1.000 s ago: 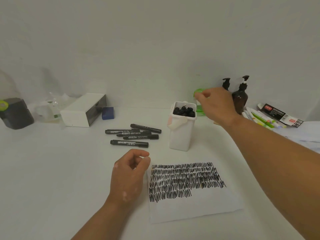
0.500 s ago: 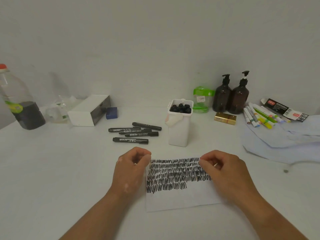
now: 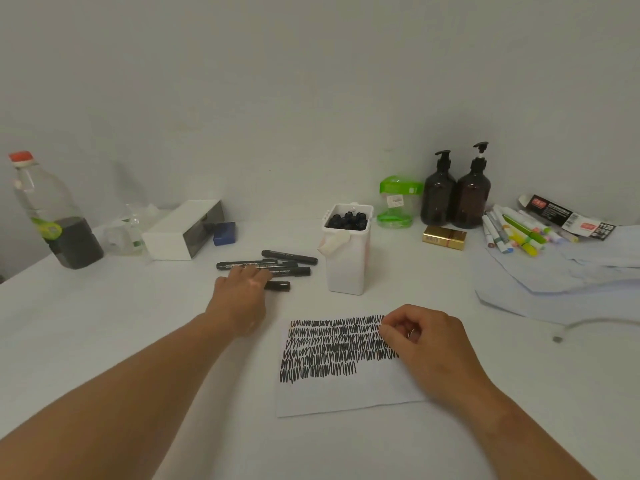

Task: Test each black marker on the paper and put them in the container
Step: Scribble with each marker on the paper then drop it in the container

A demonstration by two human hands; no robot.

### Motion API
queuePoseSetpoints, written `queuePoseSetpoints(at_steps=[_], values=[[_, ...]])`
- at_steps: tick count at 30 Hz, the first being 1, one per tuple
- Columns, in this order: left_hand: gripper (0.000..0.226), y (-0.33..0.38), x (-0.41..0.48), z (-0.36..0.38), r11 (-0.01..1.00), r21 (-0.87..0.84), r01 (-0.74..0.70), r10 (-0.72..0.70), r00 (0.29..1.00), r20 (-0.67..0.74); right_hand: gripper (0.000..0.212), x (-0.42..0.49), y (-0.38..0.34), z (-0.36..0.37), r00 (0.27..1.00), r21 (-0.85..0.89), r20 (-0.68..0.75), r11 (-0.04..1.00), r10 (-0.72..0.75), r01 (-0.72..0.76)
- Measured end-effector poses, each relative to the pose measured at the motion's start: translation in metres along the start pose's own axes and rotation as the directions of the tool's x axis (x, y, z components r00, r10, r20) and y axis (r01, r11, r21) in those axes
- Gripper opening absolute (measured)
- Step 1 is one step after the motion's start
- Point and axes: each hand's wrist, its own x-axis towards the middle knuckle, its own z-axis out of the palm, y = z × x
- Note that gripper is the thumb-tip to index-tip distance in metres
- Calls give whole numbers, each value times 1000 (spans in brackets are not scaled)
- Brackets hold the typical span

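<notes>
White table [image 3: 131, 327] — five loose markers [image 3: 289, 257], one container [image 3: 347, 271], one paper [image 3: 343, 396].

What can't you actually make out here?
Head view only.
Nearest marker: mostly hidden under the left hand; grip unclear, blurred.
Container: only marker caps show; count unclear.
Right hand: its curled fingers hide whether it pinches the paper.
Print on loose markers: too small.
</notes>
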Motion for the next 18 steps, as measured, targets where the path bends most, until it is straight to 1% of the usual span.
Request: queuePoseSetpoints(at_steps=[2,4,7,9,11,12,13,14,15,16,17,18], values=[[50,-3,1,5,996,78,-48,46,999,26,12,0,1,0,1000,4,10,1000,4,-4],[45,-4,1,7,989,120,-88,85,996,27,10,1,0,0,1000,13,14,1000,8,-9],[37,-2,-3,3,987,119,-109,106,994,32,10,0,-1,1,1000,13,24,1000,4,-4],[29,2,-7,-6,996,32,-80,80,997,10,9,-1,-3,1,1000,16,31,1000,0,-1],[22,7,-12,-21,983,-184,-22,11,998,-60,7,-2,-6,1,1000,18,27,1000,-5,5],[20,10,-15,-30,944,-331,8,-39,995,-87,6,-2,-8,1,1000,18,25,1000,-11,10],[17,12,-18,-39,870,-491,42,-91,993,-78,5,-3,-10,1,999,19,27,1000,-17,17],[13,16,-22,-49,755,-651,80,-130,991,-29,5,-4,-12,2,999,24,34,999,-23,22],[11,19,-28,-57,597,-794,115,-142,989,37,6,-5,-13,2,999,29,45,999,-29,28],[12,23,-37,-64,427,-894,139,-127,988,94,7,-6,-15,3,998,35,58,999,-32,30],[15,27,-45,-69,278,-948,155,-96,986,133,7,-7,-16,4,997,37,73,999,-33,30],[19,31,-54,-71,153,-973,170,-63,985,162,7,-8,-17,5,996,39,86,999,-36,33]])
